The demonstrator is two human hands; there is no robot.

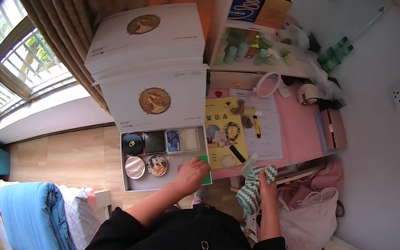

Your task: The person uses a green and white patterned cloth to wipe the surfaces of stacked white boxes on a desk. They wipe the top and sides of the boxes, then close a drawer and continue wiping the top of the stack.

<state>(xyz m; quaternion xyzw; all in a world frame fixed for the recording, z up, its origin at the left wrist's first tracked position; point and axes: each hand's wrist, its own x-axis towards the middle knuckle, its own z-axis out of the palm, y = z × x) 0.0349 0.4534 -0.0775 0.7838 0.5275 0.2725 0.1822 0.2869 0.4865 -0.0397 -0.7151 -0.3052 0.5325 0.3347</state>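
My right hand (269, 189) grips a green-and-white striped cloth (252, 192) near the desk's front edge. My left hand (191, 173) is over the right end of an open drawer (146, 188), close to a green flat item (201, 171); its fingers are curled and I cannot tell whether they hold anything. In the drawer lie a dark round case (133, 143), a black square case (155, 142), a blue-and-white pack (173, 141), a clear box (190, 139), a pale round compact (134, 167) and a round patterned tin (156, 165).
White boxes (160, 78) are stacked behind the drawer. On the pink desk (293, 121) are a yellow notebook (225, 129), papers (268, 137), a yellow-and-black pen (257, 127), a pink headband (267, 84) and a small bottle (249, 165). A white bag (311, 221) lies at the right.
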